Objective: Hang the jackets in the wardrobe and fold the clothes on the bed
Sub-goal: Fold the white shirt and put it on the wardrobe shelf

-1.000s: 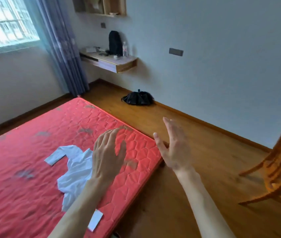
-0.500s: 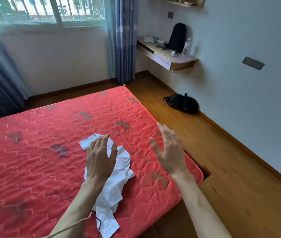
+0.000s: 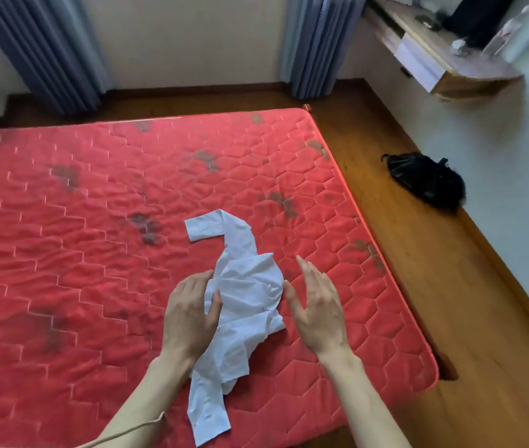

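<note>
head view, looking down: a white shirt (image 3: 243,295) lies crumpled on the red mattress (image 3: 94,253), toward its right edge and nearer the near-right corner than the far one, one sleeve stretched toward the far edge and another strip of it trailing to the near edge. it looks thin, light and limp, so it should lift with no effort but will sag and bunch; taking it by the shoulders or along a hem, then spreading it flat, seems the sensible hold. the left hand (image 3: 188,315) sits at the shirt's left side, fingers loosely extended, thumb against the cloth, though i cannot tell whether it pinches a fold. the right hand (image 3: 318,305) hovers just right of the bundle, fingers straight and spread, grasping nothing. beyond the mattress's right edge a black bag (image 3: 424,179) lies on the wooden floor (image 3: 450,302) by the wall, well apart; a wall shelf (image 3: 444,63) and blue curtains (image 3: 314,43) stand past the far edge. nothing on the mattress blocks the folding.
</note>
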Motion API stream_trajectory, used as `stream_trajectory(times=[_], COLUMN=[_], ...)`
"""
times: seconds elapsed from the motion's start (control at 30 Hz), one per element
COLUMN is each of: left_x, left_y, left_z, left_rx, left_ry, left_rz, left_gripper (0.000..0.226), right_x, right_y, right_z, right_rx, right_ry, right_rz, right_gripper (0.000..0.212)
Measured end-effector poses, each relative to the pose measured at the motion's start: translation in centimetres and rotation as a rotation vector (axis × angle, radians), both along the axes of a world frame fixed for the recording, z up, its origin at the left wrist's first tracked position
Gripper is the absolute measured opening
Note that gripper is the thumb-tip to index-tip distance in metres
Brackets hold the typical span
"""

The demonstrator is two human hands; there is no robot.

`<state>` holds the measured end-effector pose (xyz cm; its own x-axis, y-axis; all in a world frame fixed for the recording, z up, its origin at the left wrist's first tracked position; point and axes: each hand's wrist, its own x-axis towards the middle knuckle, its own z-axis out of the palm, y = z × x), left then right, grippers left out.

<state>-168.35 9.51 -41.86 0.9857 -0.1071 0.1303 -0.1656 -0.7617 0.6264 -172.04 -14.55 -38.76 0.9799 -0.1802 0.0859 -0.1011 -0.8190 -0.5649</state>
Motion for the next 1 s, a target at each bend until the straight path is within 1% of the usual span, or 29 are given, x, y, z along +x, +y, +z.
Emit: stream_trajectory(times=[0.2,0.33,0.43,0.47,0.53,0.6,0.63,0.7,0.77,0.8,0.87,0.93,0.97,1.0], left_x=[1.2,1.0,0.2,-0.1,-0.6,-1.1,-1.5,-2.2,-2.9,-3.0,-3.2,-2.9,-2.5,-2.1], left_y=[1.0,1.8,2.3,2.2,2.2,2.3,2.3,2.3,2.5,2.5,2.9,3.2,3.3,3.2], left_z=[-11.8,-19.5,-24.3,-25.7,-28.4,-31.2,-32.4,-34.4,-35.5,-35.5,-35.1,-33.8,-32.8,-31.7], left_rx=[-0.026,-0.009,0.031,0.033,0.024,0.029,0.052,0.109,0.093,0.055,-0.045,-0.137,-0.212,-0.291], left_ry=[0.177,0.269,0.349,0.399,0.56,0.71,0.744,0.764,0.734,0.732,0.738,0.727,0.728,0.718], left_rz=[0.166,0.235,0.23,0.226,0.194,0.099,0.027,-0.072,-0.054,-0.019,0.049,0.124,0.173,0.229], left_gripper=[0.051,0.038,0.044,0.05,0.064,0.065,0.063,0.06,0.049,0.042,0.034,0.026,0.021,0.023], right_x=[4.5,6.5,6.8,6.8,6.2,5.7,5.4,4.5,3.5,3.2,2.8,2.7,2.9,3.1], right_y=[-0.2,1.1,2.6,3.0,3.6,3.9,3.9,3.8,3.7,3.6,3.3,3.2,3.1,3.0], right_z=[-11.5,-20.1,-26.8,-28.9,-32.9,-36.3,-37.8,-40.3,-41.8,-42.1,-42.1,-41.1,-40.5,-39.6], right_rx=[0.042,0.04,0.018,0.008,-0.023,-0.067,-0.089,-0.162,-0.246,-0.274,-0.291,-0.237,-0.196,-0.157], right_ry=[0.115,0.209,0.279,0.295,0.355,0.439,0.466,0.466,0.438,0.431,0.418,0.383,0.354,0.323], right_rz=[0.117,0.205,0.287,0.313,0.372,0.412,0.421,0.449,0.492,0.499,0.478,0.419,0.395,0.38], right_gripper=[0.055,0.055,0.058,0.056,0.052,0.05,0.049,0.048,0.046,0.043,0.036,0.033,0.032,0.032])
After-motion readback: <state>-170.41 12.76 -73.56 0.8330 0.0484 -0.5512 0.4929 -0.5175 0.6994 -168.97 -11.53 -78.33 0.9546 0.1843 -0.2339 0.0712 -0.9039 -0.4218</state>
